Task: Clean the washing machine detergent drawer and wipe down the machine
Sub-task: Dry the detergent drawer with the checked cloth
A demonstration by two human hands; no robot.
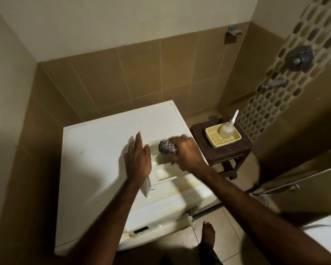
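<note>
Washer (96,169), big and white, filled the middle, with its soap drawer (166,169) lying on top toward 3 o'clock. Just at 3 o'clock of the washer stood a dark stool (235,150) with a yellow tray (214,141) and a bottle (226,130). Left hand (138,161) pressed the drawer's edge with straight fingers. Right hand (187,152) curled round a gray scrubber (166,147), blurry, touching the drawer.

The right hand (187,152) is smeared by motion, so its grip on the scrubber (167,147) cannot be read. The left hand (139,161) covers the near left part of the drawer (164,172). The white basin (325,232) at near right is cut off by the edge, as is the hose (302,176)
</note>
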